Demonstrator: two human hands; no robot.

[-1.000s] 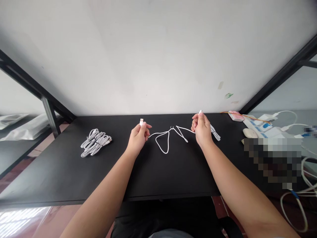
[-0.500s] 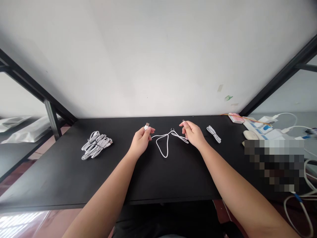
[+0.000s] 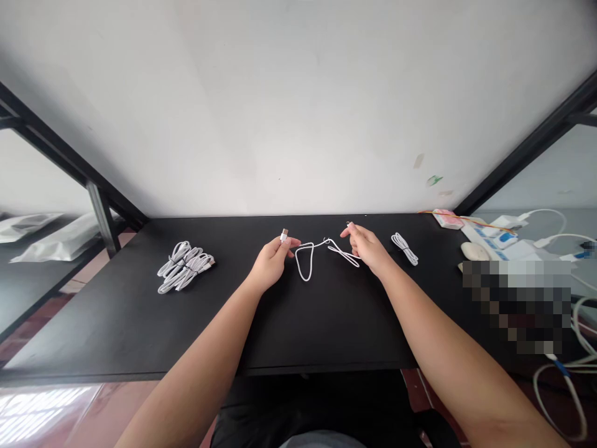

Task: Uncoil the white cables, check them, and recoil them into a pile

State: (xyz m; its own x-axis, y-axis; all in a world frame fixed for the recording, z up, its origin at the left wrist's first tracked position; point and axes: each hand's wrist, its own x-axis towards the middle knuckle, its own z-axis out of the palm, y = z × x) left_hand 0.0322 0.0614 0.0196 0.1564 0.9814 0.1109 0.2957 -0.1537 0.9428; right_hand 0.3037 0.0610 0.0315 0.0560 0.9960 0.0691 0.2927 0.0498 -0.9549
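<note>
A loose white USB cable [image 3: 305,264] lies in loops on the black table [image 3: 140,323] between my hands. My left hand [image 3: 273,261] is closed, pinching the cable's USB plug end, which sticks up above the fingers. My right hand [image 3: 366,246] pinches the cable's other end, with a small connector tip showing at the fingertips. A bundled white cable [image 3: 405,247] lies just right of my right hand, apart from it.
A pile of several bundled white cables [image 3: 185,269] lies at the table's left. At the right are a power strip with chargers [image 3: 501,239], a pink packet [image 3: 446,218], a blurred patch and loose cables [image 3: 566,373]. Black frame posts stand at both sides.
Both hands have come closer together, with the cable's loops bunching between them. My right hand has moved left, away from the bundled cable.
</note>
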